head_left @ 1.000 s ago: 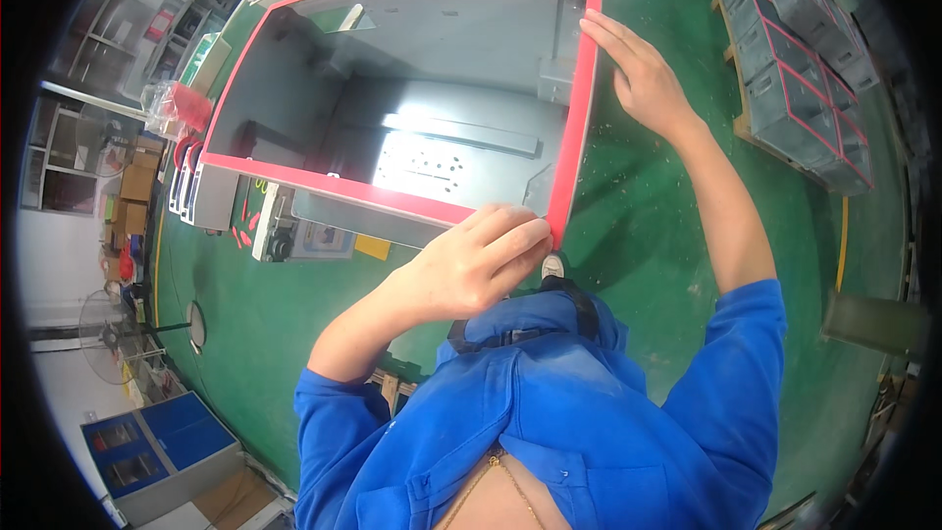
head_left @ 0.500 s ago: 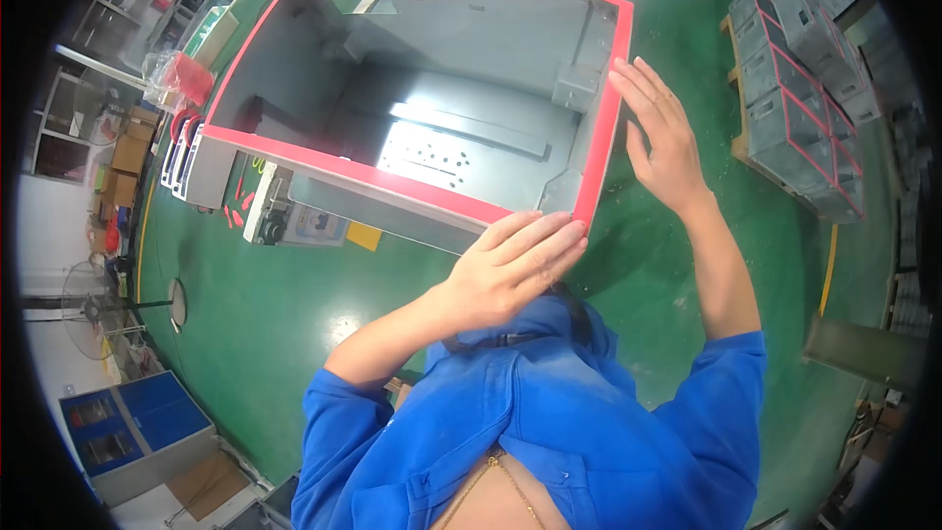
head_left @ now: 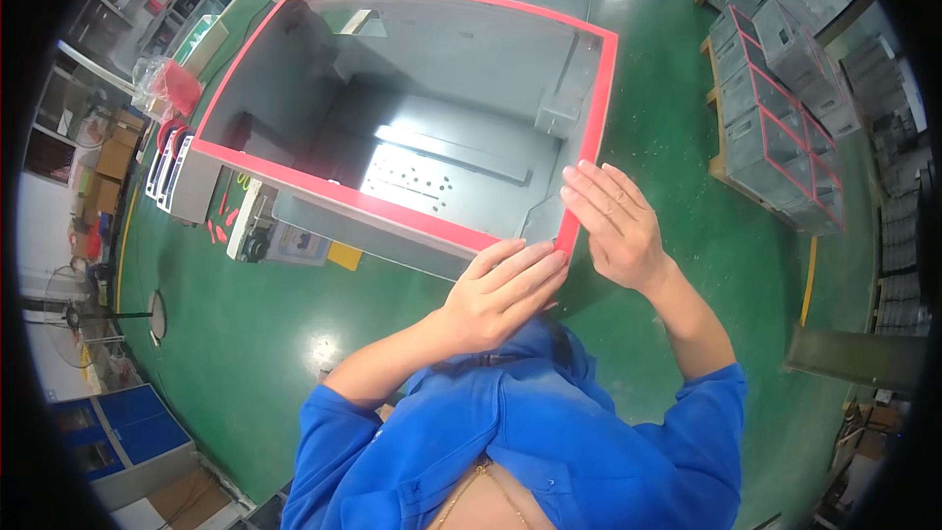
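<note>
Head view: cabinet (head_left: 432, 88) mouth upward

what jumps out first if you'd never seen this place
A big open grey metal cabinet with a bright red rim strip fills the upper middle, over a green floor. The left hand and right hand meet at its near right corner. More red-edged grey boxes sit stacked at the right.

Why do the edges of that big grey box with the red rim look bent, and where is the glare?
In the head view, the wide fisheye lens bows the straight sides of the metal box and its red rim, and leaves a black border around the picture. Overhead light glares off the green floor and the box's inner plate. Both hands, left hand and right hand, look sharp.
</note>
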A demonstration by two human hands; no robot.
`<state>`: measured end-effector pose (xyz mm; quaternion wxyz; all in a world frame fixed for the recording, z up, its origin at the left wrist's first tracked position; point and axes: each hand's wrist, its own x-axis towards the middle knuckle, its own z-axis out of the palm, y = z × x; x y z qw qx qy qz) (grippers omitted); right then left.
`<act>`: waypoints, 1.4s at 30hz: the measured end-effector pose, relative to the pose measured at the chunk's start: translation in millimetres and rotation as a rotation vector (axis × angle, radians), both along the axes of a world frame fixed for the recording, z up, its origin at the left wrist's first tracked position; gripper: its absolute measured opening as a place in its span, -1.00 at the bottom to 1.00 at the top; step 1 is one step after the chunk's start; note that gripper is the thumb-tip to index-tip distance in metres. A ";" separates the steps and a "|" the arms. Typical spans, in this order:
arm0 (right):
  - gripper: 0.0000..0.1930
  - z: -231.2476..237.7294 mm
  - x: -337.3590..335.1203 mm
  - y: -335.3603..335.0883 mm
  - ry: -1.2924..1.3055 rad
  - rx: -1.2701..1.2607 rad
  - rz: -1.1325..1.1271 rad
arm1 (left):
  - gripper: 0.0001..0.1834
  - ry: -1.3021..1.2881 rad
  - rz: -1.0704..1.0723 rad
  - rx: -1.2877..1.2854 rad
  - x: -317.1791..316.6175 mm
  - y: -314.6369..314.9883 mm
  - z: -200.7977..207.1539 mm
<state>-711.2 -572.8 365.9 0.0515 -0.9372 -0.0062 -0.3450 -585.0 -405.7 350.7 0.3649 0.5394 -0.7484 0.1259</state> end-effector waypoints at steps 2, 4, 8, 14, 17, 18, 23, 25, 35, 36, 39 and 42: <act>-0.61 -2.5 4.5 -8.5 -0.004 -0.026 -0.009 | -0.62 0.002 0.008 -0.006 -0.6 0.6 -0.9; -0.59 -5.6 9.6 -23.5 0.047 -0.049 -0.028 | -0.63 0.018 0.013 -0.014 -2.0 1.0 -2.3; -0.44 -11.6 33.3 -97.2 0.071 -0.097 -0.182 | -0.64 0.032 0.023 -0.025 -2.3 -1.7 -3.0; -0.35 -19.6 61.4 -175.0 0.087 -0.028 -0.277 | -0.65 0.060 0.016 -0.024 -3.3 -4.1 -3.0; -0.37 -24.0 65.5 -170.7 0.065 -0.026 -0.279 | -0.65 0.073 0.041 -0.028 -4.2 -2.8 -4.4; -0.37 -23.4 65.6 -161.9 0.051 -0.029 -0.277 | -0.66 0.075 0.049 -0.029 -4.4 -1.8 -4.8; -0.49 -10.7 26.4 -68.7 0.049 0.033 -0.110 | -0.65 0.081 0.042 -0.033 -6.7 1.0 -6.8; -0.56 -6.7 1.9 -16.6 0.093 0.077 -0.030 | -0.64 0.102 0.024 -0.049 -6.7 2.1 -7.6; -0.70 5.9 -34.6 114.0 0.062 0.120 -0.223 | -0.59 0.219 -0.219 -0.061 35.4 64.0 -18.4; -0.70 7.5 -36.0 121.3 0.035 0.169 -0.233 | -0.61 0.227 -0.215 -0.039 47.8 79.7 -18.9; -0.61 35.8 -17.4 131.3 0.000 0.298 -0.444 | -0.63 0.233 -0.197 0.018 83.0 119.6 -25.2; -0.41 29.2 3.7 116.6 0.272 0.460 -0.521 | -0.64 0.245 -0.196 0.072 101.9 143.3 -40.9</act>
